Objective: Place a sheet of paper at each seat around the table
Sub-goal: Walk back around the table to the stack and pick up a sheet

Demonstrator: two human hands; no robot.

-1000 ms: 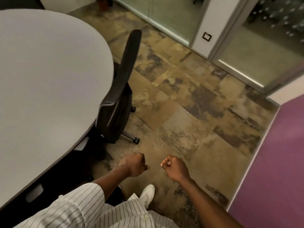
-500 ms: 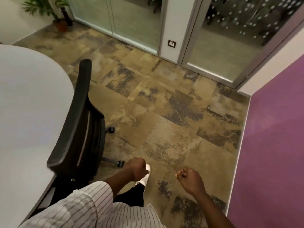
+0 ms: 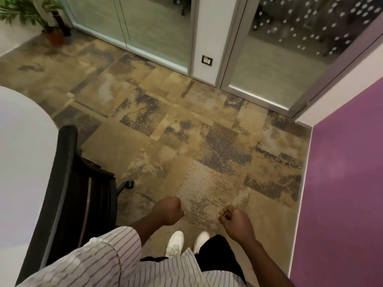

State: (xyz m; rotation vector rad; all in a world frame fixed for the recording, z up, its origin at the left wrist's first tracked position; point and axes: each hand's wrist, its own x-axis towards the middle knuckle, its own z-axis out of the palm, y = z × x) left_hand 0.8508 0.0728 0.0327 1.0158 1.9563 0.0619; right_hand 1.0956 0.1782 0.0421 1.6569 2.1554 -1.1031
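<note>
The rounded white table point(image 3: 20, 158) fills the left edge of the head view. A black office chair point(image 3: 70, 183) stands pushed against its side, just left of me. My left hand point(image 3: 169, 211) is a closed fist in front of my waist, holding nothing. About a hand's width to its right, my right hand point(image 3: 236, 221) is also curled shut with nothing visible in it. No sheet of paper is in view.
Patterned brown carpet tiles point(image 3: 186, 131) stretch ahead. Glass doors point(image 3: 145, 27) and a white pillar with a wall socket point(image 3: 207, 60) close the far side. A purple wall point(image 3: 342, 183) runs along the right. A potted plant point(image 3: 41, 21) stands far left.
My view has swung right, away from the table, which now shows only at the left edge. The chair has slid to my left. Both fists stay closed in front of me.
</note>
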